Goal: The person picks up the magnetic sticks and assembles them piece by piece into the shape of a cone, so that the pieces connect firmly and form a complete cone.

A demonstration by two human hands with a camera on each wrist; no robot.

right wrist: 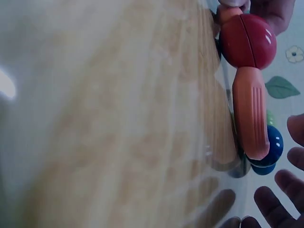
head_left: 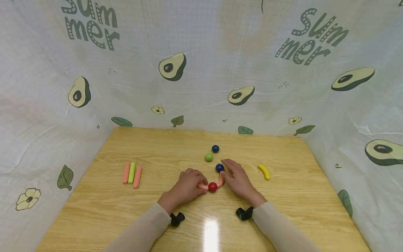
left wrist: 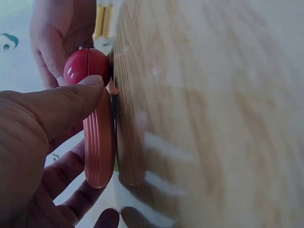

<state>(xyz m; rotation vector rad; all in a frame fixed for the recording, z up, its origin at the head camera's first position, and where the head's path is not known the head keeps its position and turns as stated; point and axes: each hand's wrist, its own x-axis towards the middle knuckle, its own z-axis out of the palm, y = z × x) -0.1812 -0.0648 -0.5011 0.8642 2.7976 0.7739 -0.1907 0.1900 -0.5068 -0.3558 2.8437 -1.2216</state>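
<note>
Near the middle of the table, a red ball (head_left: 212,187) joins two curved salmon-pink rods. My left hand (head_left: 189,185) pinches the left curved rod (left wrist: 99,152), its thumb laid across the rod's end against the ball and its fingers behind. The right curved rod (right wrist: 250,114) bends up from the red ball, its far end right by a dark blue ball (head_left: 219,168). Around that side is my right hand (head_left: 238,180), fingers loosely spread. In the right wrist view its fingertips (right wrist: 270,204) stand apart from the rod and blue ball.
Beyond the hands lie a green ball (head_left: 209,157) and another dark blue ball (head_left: 215,148). A short curved yellow rod (head_left: 264,172) is on the right. At the left lie two straight pink rods (head_left: 137,177) with a yellow-green rod (head_left: 131,173) between them. Patterned cloth (head_left: 201,70) walls the table.
</note>
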